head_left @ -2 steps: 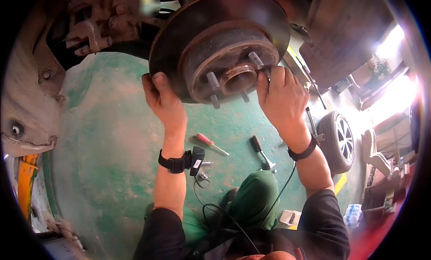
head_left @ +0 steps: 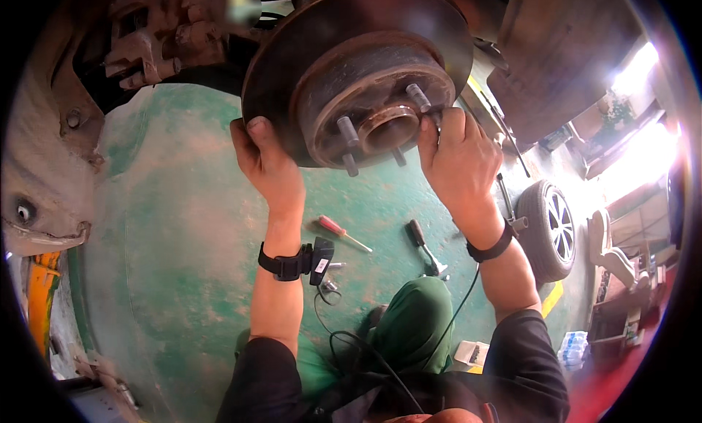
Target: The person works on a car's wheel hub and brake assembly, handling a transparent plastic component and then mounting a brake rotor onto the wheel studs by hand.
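A dark, rust-stained brake disc [head_left: 278,79] with a raised centre hat hangs in front of me, tilted. Threaded wheel studs [head_left: 347,130] stick out around its round centre bore [head_left: 387,130]. On the disc's left lower rim, my left hand [head_left: 270,163] is closed, thumb on the face and fingers behind the edge. My right hand [head_left: 462,156] is at the right side of the hub face, thumb and fingers pinched on what looks like another wheel stud, partly hidden by the fingers. Straps circle both wrists; the left one carries a small black device [head_left: 320,262].
On the green floor lie a red-handled screwdriver [head_left: 344,233], a ratchet wrench [head_left: 426,247] and a small socket [head_left: 329,285]. A wheel [head_left: 548,231] stands at the right. The brake caliper [head_left: 146,46] is at the upper left. Cables [head_left: 373,353] run across my lap.
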`<state>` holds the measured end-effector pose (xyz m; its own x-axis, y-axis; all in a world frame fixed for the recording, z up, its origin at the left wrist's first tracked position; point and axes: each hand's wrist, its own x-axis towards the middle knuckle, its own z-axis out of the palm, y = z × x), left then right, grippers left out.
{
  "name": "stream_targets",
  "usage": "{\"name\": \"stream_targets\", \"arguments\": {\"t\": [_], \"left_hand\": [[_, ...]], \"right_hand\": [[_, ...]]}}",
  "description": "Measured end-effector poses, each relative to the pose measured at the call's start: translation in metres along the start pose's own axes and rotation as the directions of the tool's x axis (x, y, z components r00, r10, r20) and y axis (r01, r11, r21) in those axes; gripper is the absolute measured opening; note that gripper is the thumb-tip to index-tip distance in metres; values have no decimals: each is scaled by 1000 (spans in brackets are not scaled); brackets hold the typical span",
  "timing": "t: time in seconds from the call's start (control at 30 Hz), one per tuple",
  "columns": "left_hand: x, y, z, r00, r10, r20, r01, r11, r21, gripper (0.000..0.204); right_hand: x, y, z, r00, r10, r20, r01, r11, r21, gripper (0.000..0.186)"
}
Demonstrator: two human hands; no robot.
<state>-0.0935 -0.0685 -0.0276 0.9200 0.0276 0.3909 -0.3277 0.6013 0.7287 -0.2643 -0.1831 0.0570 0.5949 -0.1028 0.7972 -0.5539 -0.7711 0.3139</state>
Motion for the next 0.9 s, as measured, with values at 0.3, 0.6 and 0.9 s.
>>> {"name": "stream_targets", "arguments": {"t": [0.3,0.6,0.9], "left_hand": [[-1,-10,-3,999,-33,41,33,999,5,45],[4,-3,-12,980,-120,162,136,987,-89,57],[8,-7,-6,991,4,131,14,991,-134,53]], "right_hand": [[-8,-8,-2,953,256,164,-297,901,315,37],[-37,-18,-13,861,379,339,-508,671,539,36],[-1,0,-8,975,170,146,-198,958,207,39]]}}
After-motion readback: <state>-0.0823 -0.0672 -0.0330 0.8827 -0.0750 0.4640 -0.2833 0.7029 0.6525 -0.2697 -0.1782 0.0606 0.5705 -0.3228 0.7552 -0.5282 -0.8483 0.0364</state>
